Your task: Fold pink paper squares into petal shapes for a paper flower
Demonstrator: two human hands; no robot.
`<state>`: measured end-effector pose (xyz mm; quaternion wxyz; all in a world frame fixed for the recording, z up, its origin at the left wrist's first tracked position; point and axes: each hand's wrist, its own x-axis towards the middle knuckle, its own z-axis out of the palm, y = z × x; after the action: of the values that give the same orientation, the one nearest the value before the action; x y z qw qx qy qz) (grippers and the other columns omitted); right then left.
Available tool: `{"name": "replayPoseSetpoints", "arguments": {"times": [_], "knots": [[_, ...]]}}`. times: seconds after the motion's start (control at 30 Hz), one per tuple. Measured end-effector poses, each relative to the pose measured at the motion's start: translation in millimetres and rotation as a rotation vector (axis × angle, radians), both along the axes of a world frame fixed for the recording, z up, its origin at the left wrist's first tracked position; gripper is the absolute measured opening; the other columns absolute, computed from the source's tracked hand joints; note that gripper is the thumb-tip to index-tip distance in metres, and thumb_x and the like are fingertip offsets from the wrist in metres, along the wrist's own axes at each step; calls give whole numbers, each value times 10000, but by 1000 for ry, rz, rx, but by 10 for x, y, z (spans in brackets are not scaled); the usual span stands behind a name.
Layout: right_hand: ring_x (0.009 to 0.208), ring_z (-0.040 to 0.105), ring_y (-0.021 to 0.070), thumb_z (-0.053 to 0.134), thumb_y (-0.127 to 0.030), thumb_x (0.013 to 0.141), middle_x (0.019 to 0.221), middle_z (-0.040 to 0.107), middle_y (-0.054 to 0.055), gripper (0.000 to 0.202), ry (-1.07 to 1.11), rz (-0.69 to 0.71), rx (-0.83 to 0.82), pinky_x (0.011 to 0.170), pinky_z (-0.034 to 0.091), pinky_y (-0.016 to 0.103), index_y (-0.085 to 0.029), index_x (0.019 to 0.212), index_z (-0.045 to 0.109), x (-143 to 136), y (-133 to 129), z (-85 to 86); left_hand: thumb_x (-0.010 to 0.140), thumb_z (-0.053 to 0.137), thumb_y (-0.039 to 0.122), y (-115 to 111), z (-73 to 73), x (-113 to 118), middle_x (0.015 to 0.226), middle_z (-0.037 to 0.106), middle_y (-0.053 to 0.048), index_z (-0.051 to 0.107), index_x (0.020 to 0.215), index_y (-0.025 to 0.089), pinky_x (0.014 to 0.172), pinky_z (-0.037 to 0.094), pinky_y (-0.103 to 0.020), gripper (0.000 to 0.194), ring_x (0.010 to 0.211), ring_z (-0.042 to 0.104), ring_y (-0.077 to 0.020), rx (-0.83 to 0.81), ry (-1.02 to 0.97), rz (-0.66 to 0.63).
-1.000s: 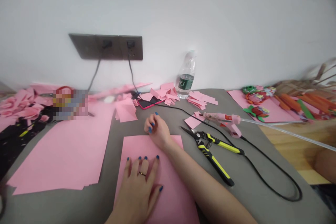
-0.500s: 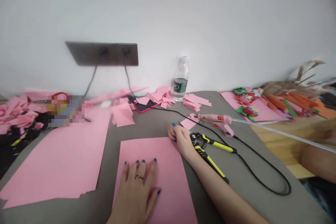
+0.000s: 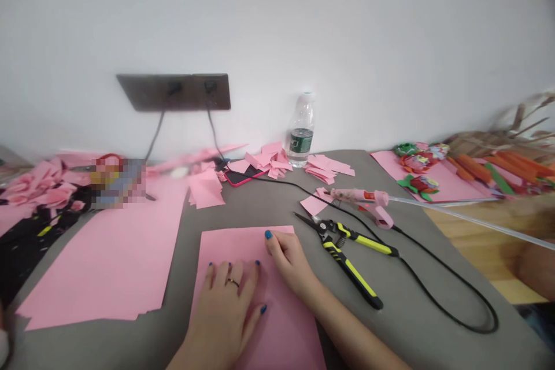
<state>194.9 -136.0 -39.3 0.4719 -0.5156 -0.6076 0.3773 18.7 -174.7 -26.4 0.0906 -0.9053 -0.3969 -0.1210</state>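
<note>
Pink sheet flat on grey table – L hand pressed flat on it, fingers spread, nothing gripped. R hand loosely curled on sheet's top-right corner. Yellow-black pliers just right of sheet, untouched.

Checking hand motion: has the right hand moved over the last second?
Yes. The right hand came back from beside the yellow-handled cutters onto the pink sheet.
</note>
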Motion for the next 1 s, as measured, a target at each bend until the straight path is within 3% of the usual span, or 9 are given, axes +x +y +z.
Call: {"name": "replayPoseSetpoints", "arguments": {"times": [0.17, 0.33, 0.43, 0.57, 0.7, 0.9, 1.0], "knots": [[514, 245, 104, 318, -386, 980, 559, 244, -51, 420, -22, 38, 11, 499, 204, 266, -226, 602, 230, 14, 16, -9, 912, 383, 111, 356, 123, 103, 789, 680, -67, 651, 1011, 158, 667, 481, -385, 289, 696, 633, -242, -146, 115, 32], [537, 256, 109, 325, -381, 977, 584, 266, -44, 404, 6, 63, 24, 506, 218, 263, -225, 613, 252, 12, 16, 8, 813, 359, -52, 590, 192, 316, 717, 653, -33, 592, 1023, 142, 585, 476, -318, 368, 608, 621, -202, -301, 164, 124], [544, 276, 113, 320, -396, 980, 591, 305, -37, 405, 37, 73, 25, 506, 240, 259, -222, 616, 285, 9, 14, 4, 834, 394, -34, 601, 147, 393, 957, 653, -98, 591, 949, 133, 682, 513, -335, 282, 839, 638, -226, -204, 119, 42], [525, 280, 111, 335, -427, 967, 568, 315, -39, 423, 38, 49, 17, 495, 239, 257, -221, 599, 298, 4, 18, -4, 871, 364, -13, 562, -86, 337, 1190, 640, -155, 558, 1190, 85, 879, 510, -382, 387, 1085, 613, -241, -26, 36, -56], [513, 263, 107, 351, -427, 954, 559, 286, -42, 421, 39, 26, -3, 485, 224, 257, -224, 592, 281, 7, 20, 6, 896, 312, 12, 498, -257, 168, 1288, 630, -141, 512, 1309, 89, 971, 492, -374, 465, 1196, 580, -222, -42, -17, -46], [508, 227, 101, 340, -413, 950, 566, 222, -46, 416, 12, 3, -36, 481, 186, 262, -229, 594, 226, 22, 1, 7, 969, 391, 270, 363, -152, -96, 1313, 619, -163, 514, 1341, 97, 905, 543, -402, 428, 1172, 605, -268, -99, -100, 166], [510, 216, 100, 328, -410, 953, 570, 214, -47, 414, 6, 8, -40, 482, 174, 265, -229, 597, 219, 27, -4, -8, 958, 402, 280, 361, -85, -213, 1303, 622, -171, 534, 1328, 93, 889, 546, -437, 435, 1168, 603, -298, -124, -106, 245]]}}
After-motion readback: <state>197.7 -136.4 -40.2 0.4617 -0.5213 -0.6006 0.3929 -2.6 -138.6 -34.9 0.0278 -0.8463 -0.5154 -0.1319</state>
